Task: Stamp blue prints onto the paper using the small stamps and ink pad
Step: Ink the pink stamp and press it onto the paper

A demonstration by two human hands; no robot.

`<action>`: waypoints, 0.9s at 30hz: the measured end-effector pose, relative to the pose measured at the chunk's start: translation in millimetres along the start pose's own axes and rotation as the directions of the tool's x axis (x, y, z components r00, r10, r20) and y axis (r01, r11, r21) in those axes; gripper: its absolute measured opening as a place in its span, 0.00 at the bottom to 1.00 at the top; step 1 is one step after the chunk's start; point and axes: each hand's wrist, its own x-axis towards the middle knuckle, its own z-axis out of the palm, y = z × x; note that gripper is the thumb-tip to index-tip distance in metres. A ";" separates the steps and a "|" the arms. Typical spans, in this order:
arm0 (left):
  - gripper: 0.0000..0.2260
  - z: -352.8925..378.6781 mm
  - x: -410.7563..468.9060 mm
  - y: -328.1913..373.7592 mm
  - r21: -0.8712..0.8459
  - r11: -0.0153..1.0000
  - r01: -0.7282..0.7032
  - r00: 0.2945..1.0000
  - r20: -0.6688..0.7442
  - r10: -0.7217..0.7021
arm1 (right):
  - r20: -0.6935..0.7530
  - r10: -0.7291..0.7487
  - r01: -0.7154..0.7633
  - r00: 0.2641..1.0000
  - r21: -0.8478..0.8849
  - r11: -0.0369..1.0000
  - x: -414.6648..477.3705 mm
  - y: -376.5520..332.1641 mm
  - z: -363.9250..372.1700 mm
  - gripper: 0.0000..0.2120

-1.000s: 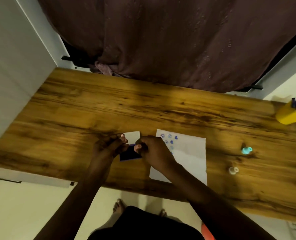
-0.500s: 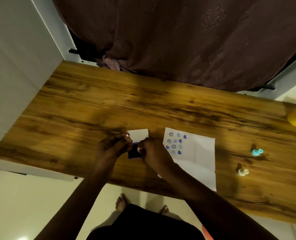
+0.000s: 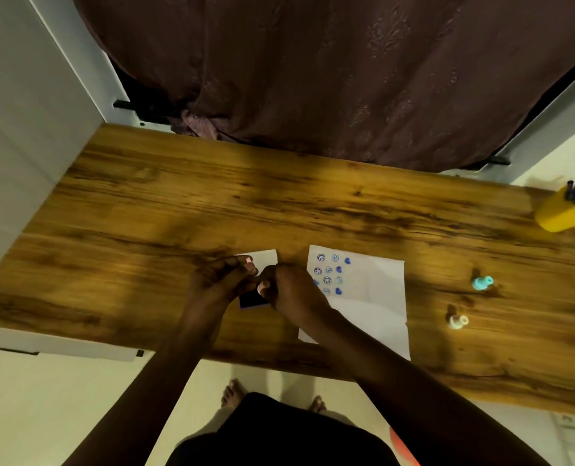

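left hand (image 3: 220, 280) and right hand (image 3: 291, 290) together over dark ink pad (image 3: 251, 300) on table (image 3: 145, 213), fingers curled, grip unclear; paper (image 3: 373, 297) with blue prints just right; two stamps (image 3: 482, 283) well apart.

Dim warm light, soft glare on the worktop (image 3: 313, 203), dark hands (image 3: 219, 280) underexposed, shadows beside the stamps (image 3: 481, 283), slight motion blur, wide-angle bending at edges
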 end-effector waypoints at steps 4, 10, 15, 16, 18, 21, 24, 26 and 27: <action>0.13 5.2 0.9 -1.3 -0.026 0.999 0.029 0.999 0.030 -0.028 | -0.069 0.032 -0.016 0.997 0.230 0.973 -8.5 10.0 -35.3 0.09; 0.18 16.8 3.3 -10.4 -0.039 0.995 0.089 0.995 0.044 -0.087 | -0.150 0.176 -0.131 0.973 0.270 0.954 -44.6 53.3 -71.8 0.13; 0.17 27.7 5.3 -15.6 -0.030 0.994 0.108 0.992 0.075 -0.106 | -0.081 0.252 -0.234 0.964 0.182 0.955 -69.9 75.0 -62.0 0.16; 0.17 30.2 5.3 -15.7 -0.028 0.994 0.110 0.991 0.083 -0.107 | -0.069 0.252 -0.238 0.965 0.164 0.957 -72.8 76.6 -59.1 0.17; 0.17 33.8 5.8 -17.1 -0.033 0.992 0.122 0.989 0.088 -0.119 | -0.067 0.238 -0.228 0.969 0.129 0.965 -76.6 78.0 -53.5 0.17; 0.14 36.2 6.9 -20.1 -0.027 0.991 0.135 0.987 0.088 -0.132 | -0.079 0.213 -0.206 0.974 0.096 0.974 -77.9 78.8 -47.6 0.17; 0.14 38.3 6.5 -19.3 -0.025 0.990 0.137 0.986 0.095 -0.134 | -0.069 0.193 -0.188 0.979 0.066 0.980 -75.9 79.6 -44.2 0.14; 0.14 39.1 5.8 -18.2 -0.029 0.991 0.130 0.987 0.100 -0.127 | -0.066 0.180 -0.177 0.981 0.048 0.983 -75.0 79.9 -42.0 0.13; 0.15 39.0 5.8 -18.7 -0.028 0.992 0.125 0.987 0.101 -0.122 | -0.065 0.176 -0.174 0.982 0.038 0.984 -74.8 79.9 -40.7 0.13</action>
